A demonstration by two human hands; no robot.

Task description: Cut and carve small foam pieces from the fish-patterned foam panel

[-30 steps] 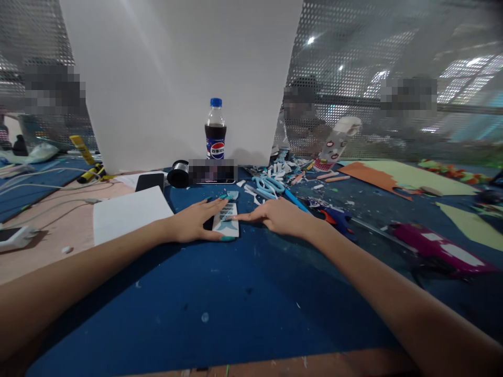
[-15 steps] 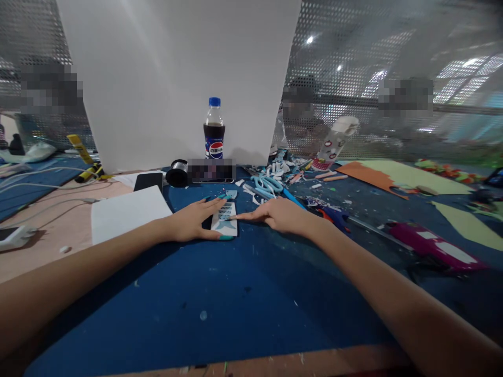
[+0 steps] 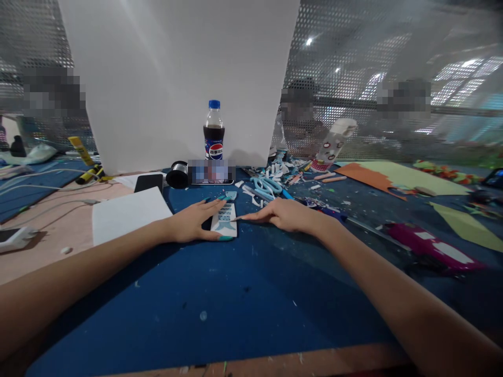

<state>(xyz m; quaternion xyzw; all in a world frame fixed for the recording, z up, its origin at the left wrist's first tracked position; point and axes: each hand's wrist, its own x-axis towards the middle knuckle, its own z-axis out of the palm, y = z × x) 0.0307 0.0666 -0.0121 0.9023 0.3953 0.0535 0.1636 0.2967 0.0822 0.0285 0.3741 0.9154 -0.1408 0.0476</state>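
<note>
A small white card point(image 3: 231, 230) printed with pale blue shapes lies on the blue mat point(image 3: 236, 293). My left hand point(image 3: 190, 220) rests at its left side, thumb across the lower edge and fingers over the top, spread and open. From the right, my right hand point(image 3: 275, 213) reaches in with its index finger stretched out to the card's right edge. Its other fingers are bent, partly hidden, and I see nothing held in it. A small pale blue scrap point(image 3: 231, 195) sits just beyond the card, by my left fingertips.
Behind stand a cola bottle point(image 3: 214, 133), a phone point(image 3: 212, 174) and a spool point(image 3: 177, 175). Light-blue-handled scissors point(image 3: 267, 186) lie among paper scraps. White paper point(image 3: 128, 214) is at left; a magenta glue gun point(image 3: 430, 246) and a patterned water bottle point(image 3: 334, 144) are at right.
My right index fingertip has drawn back slightly to the right, from over the card's pattern to its right edge. My left hand stays in place.
</note>
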